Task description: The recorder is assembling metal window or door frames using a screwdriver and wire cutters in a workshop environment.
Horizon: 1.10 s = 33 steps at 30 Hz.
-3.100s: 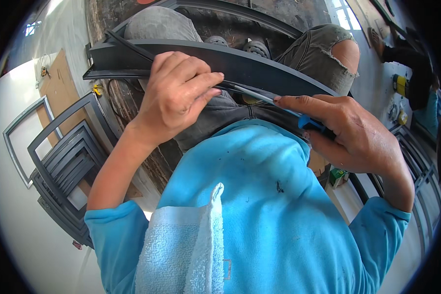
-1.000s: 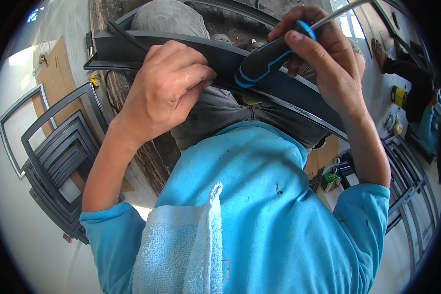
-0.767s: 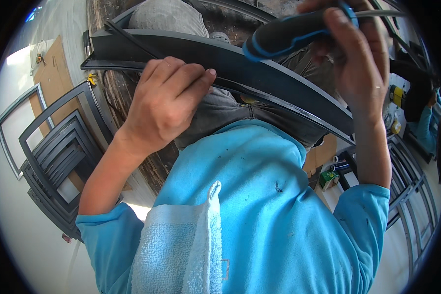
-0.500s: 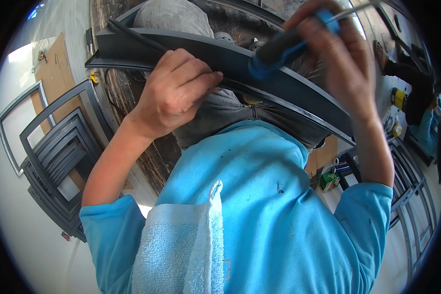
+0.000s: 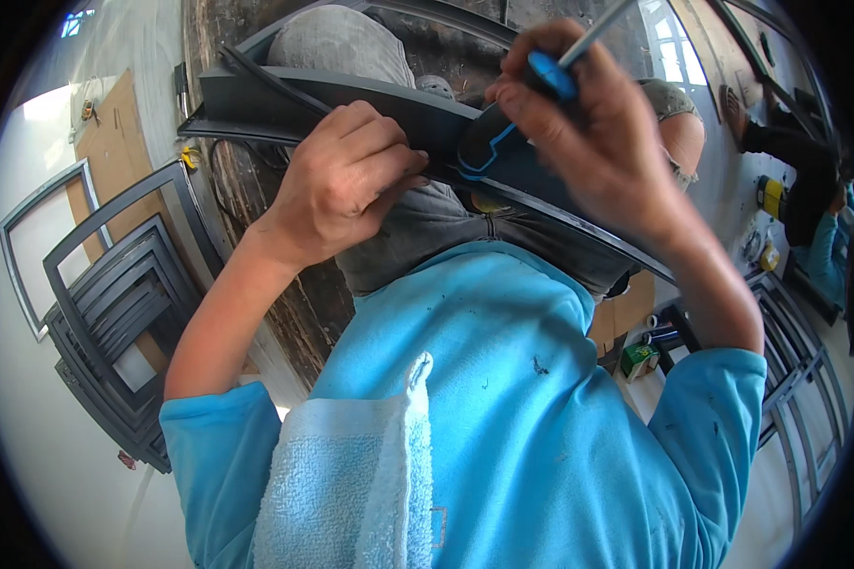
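Dark grey frame profile (image 5: 285, 95) lies across our lap; our left hand (image 5: 346, 180) fingers press it, right hand (image 5: 588, 123) fingers wrap a blue-handled screwdriver (image 5: 503, 128) above it.

Dark frame bar (image 5: 351, 95), blue-black screwdriver (image 5: 503, 142)

A single head-worn fisheye view looks steeply down the wearer's own chest, very close to the light blue cotton shirt (image 5: 503, 398) and white terry towel (image 5: 351, 484) that fill its lower half. Both forearms rise from the lower edge toward a dark grey curved metal frame piece (image 5: 417, 114) near the top. Straight edges bend at the rim.
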Tool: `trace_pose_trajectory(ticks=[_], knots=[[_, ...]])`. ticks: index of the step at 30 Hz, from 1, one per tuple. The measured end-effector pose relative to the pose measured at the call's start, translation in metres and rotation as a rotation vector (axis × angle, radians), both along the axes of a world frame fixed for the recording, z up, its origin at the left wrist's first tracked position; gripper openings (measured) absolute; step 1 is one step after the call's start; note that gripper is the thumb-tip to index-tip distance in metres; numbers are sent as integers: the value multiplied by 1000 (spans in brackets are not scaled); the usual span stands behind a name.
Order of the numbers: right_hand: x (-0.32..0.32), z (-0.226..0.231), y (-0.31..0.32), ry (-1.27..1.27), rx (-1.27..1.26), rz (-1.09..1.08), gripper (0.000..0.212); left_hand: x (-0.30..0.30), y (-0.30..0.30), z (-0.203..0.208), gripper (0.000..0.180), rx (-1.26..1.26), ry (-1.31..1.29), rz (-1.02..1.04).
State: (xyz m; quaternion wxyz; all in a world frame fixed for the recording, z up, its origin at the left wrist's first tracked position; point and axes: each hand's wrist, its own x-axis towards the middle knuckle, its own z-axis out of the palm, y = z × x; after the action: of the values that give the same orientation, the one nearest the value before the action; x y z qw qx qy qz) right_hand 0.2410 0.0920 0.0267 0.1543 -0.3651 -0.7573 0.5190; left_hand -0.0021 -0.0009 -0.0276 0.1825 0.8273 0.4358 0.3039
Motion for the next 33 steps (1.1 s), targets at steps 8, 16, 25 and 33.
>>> trace_pose_trajectory(ticks=[8, 16, 25, 33], knots=[[2, -11, 7, 172, -52, -73, 27, 1, 2, 1, 22, 30, 16, -16], [-3, 2, 19, 323, -170, 22, 17, 2, 5, 1, 23, 45, 17, -52], [-7, -11, 18, 520, -21, -33, 17, 3, -1, 3, 24, 38, 23, 69], [-8, -4, 10, 521, -214, 172, 25, 3, -1, 5, 26, 50, 47, 53]])
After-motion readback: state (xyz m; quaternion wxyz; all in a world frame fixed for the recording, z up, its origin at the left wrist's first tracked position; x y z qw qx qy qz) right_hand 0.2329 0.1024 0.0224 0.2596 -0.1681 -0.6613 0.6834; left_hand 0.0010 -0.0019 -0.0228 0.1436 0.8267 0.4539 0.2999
